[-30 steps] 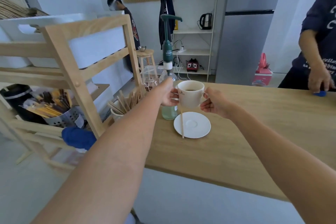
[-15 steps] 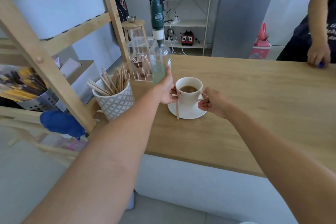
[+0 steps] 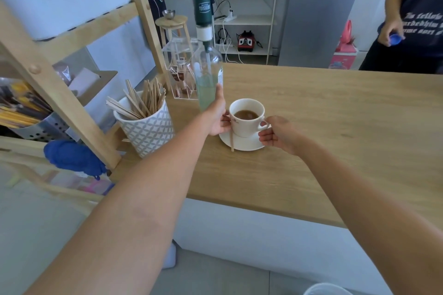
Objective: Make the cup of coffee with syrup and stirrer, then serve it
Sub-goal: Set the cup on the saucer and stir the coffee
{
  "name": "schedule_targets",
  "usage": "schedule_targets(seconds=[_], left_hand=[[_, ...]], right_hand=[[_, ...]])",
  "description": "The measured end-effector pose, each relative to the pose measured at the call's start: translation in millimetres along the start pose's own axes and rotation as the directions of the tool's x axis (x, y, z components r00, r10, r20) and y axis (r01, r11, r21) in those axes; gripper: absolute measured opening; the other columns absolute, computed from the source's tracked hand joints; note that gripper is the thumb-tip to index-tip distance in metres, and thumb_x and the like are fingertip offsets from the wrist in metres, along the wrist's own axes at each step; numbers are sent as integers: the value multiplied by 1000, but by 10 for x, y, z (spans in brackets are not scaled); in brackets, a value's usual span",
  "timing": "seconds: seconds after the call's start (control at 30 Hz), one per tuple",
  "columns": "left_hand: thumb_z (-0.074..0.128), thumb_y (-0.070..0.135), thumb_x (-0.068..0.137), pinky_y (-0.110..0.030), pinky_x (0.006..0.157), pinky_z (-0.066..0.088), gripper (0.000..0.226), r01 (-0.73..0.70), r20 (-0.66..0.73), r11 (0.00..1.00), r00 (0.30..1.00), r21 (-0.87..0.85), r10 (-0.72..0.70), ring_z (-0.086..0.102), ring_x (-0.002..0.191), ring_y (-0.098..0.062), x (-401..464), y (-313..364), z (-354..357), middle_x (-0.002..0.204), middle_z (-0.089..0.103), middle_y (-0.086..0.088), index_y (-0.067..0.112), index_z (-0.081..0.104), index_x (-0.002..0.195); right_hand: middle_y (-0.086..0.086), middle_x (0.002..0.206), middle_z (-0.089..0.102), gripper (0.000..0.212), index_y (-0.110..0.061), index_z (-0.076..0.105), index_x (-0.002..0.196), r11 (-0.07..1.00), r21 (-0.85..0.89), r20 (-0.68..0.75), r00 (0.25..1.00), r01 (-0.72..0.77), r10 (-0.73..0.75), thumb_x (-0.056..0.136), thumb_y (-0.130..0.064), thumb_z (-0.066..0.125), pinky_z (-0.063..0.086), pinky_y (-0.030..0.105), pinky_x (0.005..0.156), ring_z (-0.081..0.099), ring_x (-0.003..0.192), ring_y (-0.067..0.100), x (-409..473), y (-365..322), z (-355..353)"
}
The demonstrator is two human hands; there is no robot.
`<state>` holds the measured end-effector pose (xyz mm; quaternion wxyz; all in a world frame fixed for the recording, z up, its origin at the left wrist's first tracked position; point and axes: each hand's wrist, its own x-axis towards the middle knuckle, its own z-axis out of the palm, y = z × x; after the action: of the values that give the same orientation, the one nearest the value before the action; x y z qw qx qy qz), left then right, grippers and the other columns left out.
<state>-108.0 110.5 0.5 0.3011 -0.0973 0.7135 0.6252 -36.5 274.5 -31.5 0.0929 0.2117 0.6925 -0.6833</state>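
Bright, even daylight, soft shadows; wide-angle bending at frame edges; slight softness lower left, centre sharp.

Both bare forearms reach forward from the bottom corners and converge toward the middle. The left hand (image 3: 217, 116) is turned thumb-up, its fingers curled in toward the right. The right hand (image 3: 279, 133) faces it, palm turned left, its fingers (image 3: 263, 124) bent and pinched together. The hands sit near each other, not touching.

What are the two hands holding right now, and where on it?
Both hold the coffee cup, which sits on the saucer: the left hand on its left wall, the right hand at its handle.
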Motion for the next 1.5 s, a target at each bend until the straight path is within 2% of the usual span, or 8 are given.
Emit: schedule_targets(seconds=[0.1,0.23,0.37,0.53,1.0,1.17,1.37,1.5], left_hand=[[10,82,80,-39,91,49,94,-129,-112,955,980,267,164,57,107,-25,41,-94,-66,117,59,-11,10,60,115],[16,63,94,-30,54,34,62,-327,-187,681,803,656,565,43,49,-18,68,-429,-256,53,41,2,19,38,55],[18,47,100,-39,87,44,61,-147,-196,472,774,870,602,55,105,-27,94,-816,-414,112,61,-14,4,62,99],[13,46,100,-47,118,-1,61,-33,-138,332,867,943,479,-3,148,-22,44,-1112,-410,162,9,-4,14,17,152],[13,50,98,-49,116,-9,63,26,-149,286,896,958,418,-9,148,-21,1,-1174,-353,162,-2,-1,21,6,153],[13,50,98,-50,116,-7,63,5,-131,296,904,955,407,-9,148,-23,-5,-1163,-365,162,-2,-3,20,6,153],[14,51,98,-51,117,-5,64,16,-135,285,905,958,404,-7,148,-24,-38,-1140,-357,162,-1,-3,20,6,153],[14,50,98,-50,118,-4,64,19,-135,283,909,959,395,-8,148,-23,-60,-1130,-352,162,-2,-3,20,5,153]], right_hand=[[10,78,59,30,-14,42,109,961,-251,-128,980,117,-153,92,-39,49,44,27,48,57,57,21,-49,35,17],[12,98,60,33,-7,47,117,562,-732,-127,733,386,-668,89,-23,55,40,31,61,59,81,30,-228,251,148],[10,114,56,32,-10,55,120,264,-863,137,702,431,-699,90,-19,50,51,38,59,63,86,32,-318,407,349],[8,115,56,41,-20,55,130,102,-886,292,715,453,-635,89,-18,50,39,31,58,61,97,29,-231,492,456],[16,86,70,19,-8,75,97,27,-795,377,529,606,-760,84,-12,62,51,43,67,65,75,37,-283,376,528],[15,75,70,9,2,70,82,103,-751,161,332,653,-929,83,-2,62,51,37,51,65,62,34,-428,126,549],[4,82,61,17,3,62,94,408,-562,-287,292,720,-912,92,-5,47,37,7,58,48,64,16,-616,-411,358],[12,87,63,20,0,57,98,466,-623,-301,357,628,-884,96,-11,40,39,31,63,52,75,24,-566,-658,142]])
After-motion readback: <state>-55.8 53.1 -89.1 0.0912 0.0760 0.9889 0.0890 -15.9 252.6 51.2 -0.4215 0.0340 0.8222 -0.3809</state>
